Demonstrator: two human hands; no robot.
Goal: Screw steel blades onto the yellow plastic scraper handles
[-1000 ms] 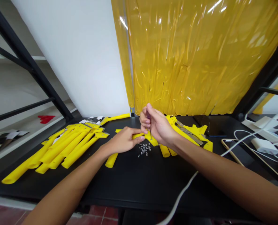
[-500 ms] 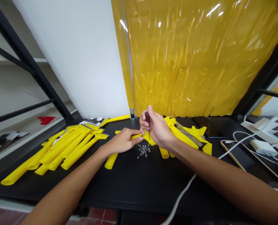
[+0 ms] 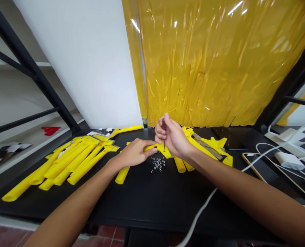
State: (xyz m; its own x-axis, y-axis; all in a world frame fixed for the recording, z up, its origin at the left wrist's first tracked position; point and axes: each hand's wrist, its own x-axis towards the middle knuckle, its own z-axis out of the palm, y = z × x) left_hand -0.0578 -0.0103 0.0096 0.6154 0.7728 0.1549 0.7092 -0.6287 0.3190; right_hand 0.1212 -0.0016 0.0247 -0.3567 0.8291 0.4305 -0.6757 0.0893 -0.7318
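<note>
A dark-handled screwdriver [image 3: 164, 125] stands upright in my right hand [image 3: 173, 136], whose fingers wrap round it. Its thin shaft reaches down to the flat head of a yellow scraper [image 3: 165, 151] lying on the black table. My left hand [image 3: 137, 153] pinches this scraper from the left, thumb at the near edge and fingers over the top. Just below the scraper, small screws and nuts [image 3: 157, 164] are scattered in a loose group. Another yellow handle [image 3: 122, 175] sticks out beneath my left wrist.
Several yellow scrapers [image 3: 81, 156] are piled at the left. More yellow parts and metal blades [image 3: 206, 146] lie right of my right hand. A tablet [image 3: 276, 178], a white charger [image 3: 290, 161] and cables occupy the right side. Yellow plastic sheeting [image 3: 206, 68] hangs behind.
My right hand has shifted slightly up and turned around the screwdriver, covering more of its handle. My left hand holds nearly the same place on the scraper.
</note>
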